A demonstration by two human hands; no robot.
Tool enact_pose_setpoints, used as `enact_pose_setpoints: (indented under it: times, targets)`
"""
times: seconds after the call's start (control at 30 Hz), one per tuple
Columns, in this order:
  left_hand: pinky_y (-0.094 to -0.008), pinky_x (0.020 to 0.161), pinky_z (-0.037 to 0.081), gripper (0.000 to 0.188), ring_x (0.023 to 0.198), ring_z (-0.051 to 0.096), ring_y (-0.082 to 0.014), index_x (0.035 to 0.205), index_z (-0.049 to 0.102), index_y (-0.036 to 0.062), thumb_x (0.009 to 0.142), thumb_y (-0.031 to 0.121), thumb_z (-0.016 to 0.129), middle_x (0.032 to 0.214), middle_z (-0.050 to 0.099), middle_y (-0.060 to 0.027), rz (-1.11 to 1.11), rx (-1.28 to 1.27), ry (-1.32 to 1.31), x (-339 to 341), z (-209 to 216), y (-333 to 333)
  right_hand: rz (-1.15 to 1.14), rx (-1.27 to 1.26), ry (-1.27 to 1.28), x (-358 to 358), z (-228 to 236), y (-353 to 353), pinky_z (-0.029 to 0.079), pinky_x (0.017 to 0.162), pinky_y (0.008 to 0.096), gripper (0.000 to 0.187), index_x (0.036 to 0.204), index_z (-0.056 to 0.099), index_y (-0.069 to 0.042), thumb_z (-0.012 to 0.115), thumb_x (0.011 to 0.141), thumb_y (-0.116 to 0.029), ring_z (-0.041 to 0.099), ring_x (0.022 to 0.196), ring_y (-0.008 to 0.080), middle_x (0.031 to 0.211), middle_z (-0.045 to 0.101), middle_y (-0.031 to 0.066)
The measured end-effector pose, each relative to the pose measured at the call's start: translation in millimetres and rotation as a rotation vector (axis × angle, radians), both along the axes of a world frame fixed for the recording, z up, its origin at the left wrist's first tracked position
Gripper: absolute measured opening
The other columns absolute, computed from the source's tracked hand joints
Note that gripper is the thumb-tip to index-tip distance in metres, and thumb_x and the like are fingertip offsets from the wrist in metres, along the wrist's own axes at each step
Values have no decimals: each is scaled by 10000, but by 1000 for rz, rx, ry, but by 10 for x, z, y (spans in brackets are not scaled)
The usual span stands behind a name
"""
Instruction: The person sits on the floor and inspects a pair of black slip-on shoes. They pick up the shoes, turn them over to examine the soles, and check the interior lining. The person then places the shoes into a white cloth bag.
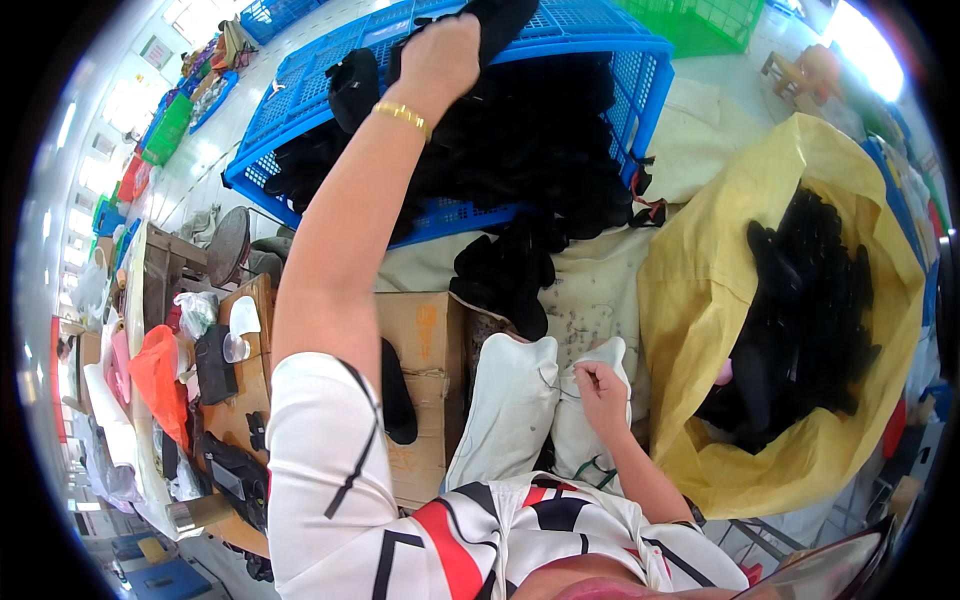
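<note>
Far to the left of my hands sits an orange plastic bag (160,385) on a cluttered tabletop (245,410). My left hand (440,55) reaches up and forward, closed around a soft black sock (495,25) above the blue lattice crate (610,60), itself heaped with limp dark knitwear. I judge this the picking step; next calls for drawing it back. My right hand (600,390) pinches the white foot-shaped form (510,405). Right of it gapes a crinkled yellow sack (700,300).

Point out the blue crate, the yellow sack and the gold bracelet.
blue crate (640,95), head view, on its right side wall
yellow sack (690,290), head view, on its left outer fabric
gold bracelet (402,116), head view, on the band at the wrist
</note>
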State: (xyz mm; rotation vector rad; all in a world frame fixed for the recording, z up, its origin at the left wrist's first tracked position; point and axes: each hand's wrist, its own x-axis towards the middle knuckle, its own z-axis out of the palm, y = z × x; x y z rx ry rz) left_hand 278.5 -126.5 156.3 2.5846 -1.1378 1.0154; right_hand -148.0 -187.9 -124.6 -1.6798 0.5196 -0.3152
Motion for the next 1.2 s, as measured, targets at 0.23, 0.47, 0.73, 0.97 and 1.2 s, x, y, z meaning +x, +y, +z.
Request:
enact_pose_setpoints:
  times: [0.23,0.47,0.73,0.97,1.2]
  targets:
    - [-380,884,498,226,1038,608,-283,1031,671,73,842,196,669,1035,678,-94,-337,-109,208,-358,-988,-26,-49,-294,5,-14,-66,-69,473,625,283,73,945,638,-7,644,880,-39,580,657,180,786,618,114]
    - [-271,741,497,186,794,616,-133,969,692,37,874,194,666,860,687,-22,51,-555,1211,-1521,-3017,1456,-8,-226,-21,-56,50,36,474,633,236,81,960,657,1,636,890,-35,587,675,135,794,624,63]
    - [-386,805,516,190,923,657,-328,1013,673,45,904,166,575,964,679,-194,444,-525,1551,-3207,-4949,2118,4,-422,35,7,-18,58,451,571,231,95,965,665,-14,641,873,-12,555,624,124,763,606,65]
    - [-456,876,496,317,1029,620,-413,1098,661,59,930,246,467,1107,640,-247,705,-96,1810,-3502,-5348,2233,29,-495,76,32,-14,112,421,533,236,104,979,654,-6,623,880,2,509,592,120,763,617,68]
    - [-388,932,481,351,1064,635,-307,1154,664,65,936,278,489,1138,671,-175,289,-25,2126,-4229,-5855,2624,60,-506,115,-4,-53,106,433,566,223,102,988,642,19,592,900,13,535,633,129,773,625,73]
